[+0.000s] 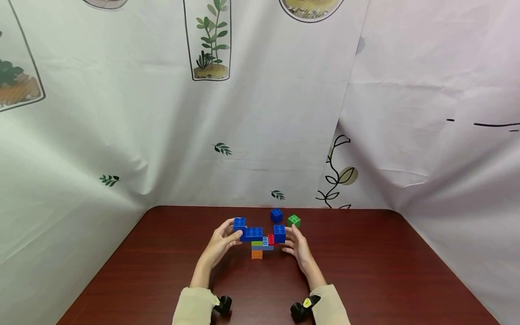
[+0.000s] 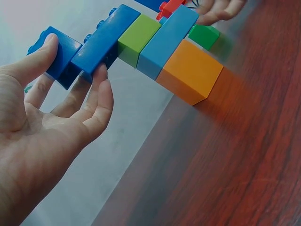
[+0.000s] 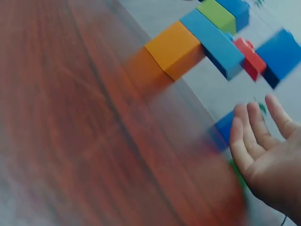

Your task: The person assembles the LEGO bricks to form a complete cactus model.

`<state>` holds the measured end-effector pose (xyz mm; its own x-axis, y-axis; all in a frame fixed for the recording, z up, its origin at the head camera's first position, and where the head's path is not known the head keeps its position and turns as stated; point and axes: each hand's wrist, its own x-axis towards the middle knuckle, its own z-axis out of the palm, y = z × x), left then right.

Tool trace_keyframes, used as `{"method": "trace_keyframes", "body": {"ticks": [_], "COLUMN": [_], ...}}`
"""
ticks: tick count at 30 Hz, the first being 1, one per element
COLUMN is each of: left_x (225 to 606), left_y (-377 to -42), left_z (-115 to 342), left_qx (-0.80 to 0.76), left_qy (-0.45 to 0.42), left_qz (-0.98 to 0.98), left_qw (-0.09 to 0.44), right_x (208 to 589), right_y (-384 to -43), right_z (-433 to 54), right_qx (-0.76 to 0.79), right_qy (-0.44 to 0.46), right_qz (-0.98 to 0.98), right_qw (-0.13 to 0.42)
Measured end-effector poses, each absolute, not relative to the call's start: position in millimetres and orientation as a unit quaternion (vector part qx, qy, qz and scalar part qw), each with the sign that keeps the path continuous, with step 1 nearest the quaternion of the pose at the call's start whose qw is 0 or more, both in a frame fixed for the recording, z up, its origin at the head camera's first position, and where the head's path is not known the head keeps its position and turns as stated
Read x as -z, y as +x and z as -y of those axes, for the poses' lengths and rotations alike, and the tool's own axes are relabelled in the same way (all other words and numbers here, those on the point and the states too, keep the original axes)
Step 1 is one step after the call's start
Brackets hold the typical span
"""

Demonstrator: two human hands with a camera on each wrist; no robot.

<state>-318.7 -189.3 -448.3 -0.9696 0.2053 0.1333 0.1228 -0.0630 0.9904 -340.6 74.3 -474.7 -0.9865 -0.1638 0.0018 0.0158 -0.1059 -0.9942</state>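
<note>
A built stack of toy bricks stands on the table, with an orange brick [image 1: 257, 254] at its foot. Over that lie a light blue brick [image 2: 169, 42], a lime green brick [image 2: 138, 40] and a red brick [image 3: 250, 59]. A long blue brick [image 1: 253, 233] reaches out left, bearing a smaller blue brick [image 1: 239, 223] at its end. My left hand [image 1: 219, 246] pinches this left end between thumb and fingers. On the right side, another blue brick [image 3: 281, 54] sits on the red one. Beside it my right hand [image 1: 299, 248] has loosely extended fingers, apart from the brick in the right wrist view.
Behind the stack, a loose blue brick [image 1: 276, 215] and a green brick [image 1: 294, 220] lie on the dark red wooden table [image 1: 365, 266]. A pale printed cloth [image 1: 260, 113] hangs along the table's back edge and both sides.
</note>
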Motion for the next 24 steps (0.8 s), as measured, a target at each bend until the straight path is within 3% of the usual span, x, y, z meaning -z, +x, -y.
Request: {"method": "trace_keyframes", "body": {"ticks": [6,10,13,24], "left_x": [448.5,448.5,448.7,447.9], "left_y": [-318.6,-318.6,-317.9,-317.9], "left_z": [190.1,189.6,189.1,189.1], "left_qx": [-0.721,-0.722,-0.72,-0.722], "left_qy": [0.126,0.126,0.128,0.125], "left_qz": [-0.68,-0.68,-0.681,-0.68], "left_qw": [0.032,0.029,0.031,0.033], "right_x": [486.4,489.9,493.7,500.2], "right_y": [-346.4,-347.9,-349.7,-371.3], "right_z": [-80.0,-79.8,-81.3,-80.9], "right_qx": [0.795,0.804,0.786,0.662], "right_qy": [-0.011,0.017,0.041,0.065], "right_qz": [-0.607,-0.592,-0.607,-0.723], "right_qw": [0.008,-0.06,-0.108,-0.188]}}
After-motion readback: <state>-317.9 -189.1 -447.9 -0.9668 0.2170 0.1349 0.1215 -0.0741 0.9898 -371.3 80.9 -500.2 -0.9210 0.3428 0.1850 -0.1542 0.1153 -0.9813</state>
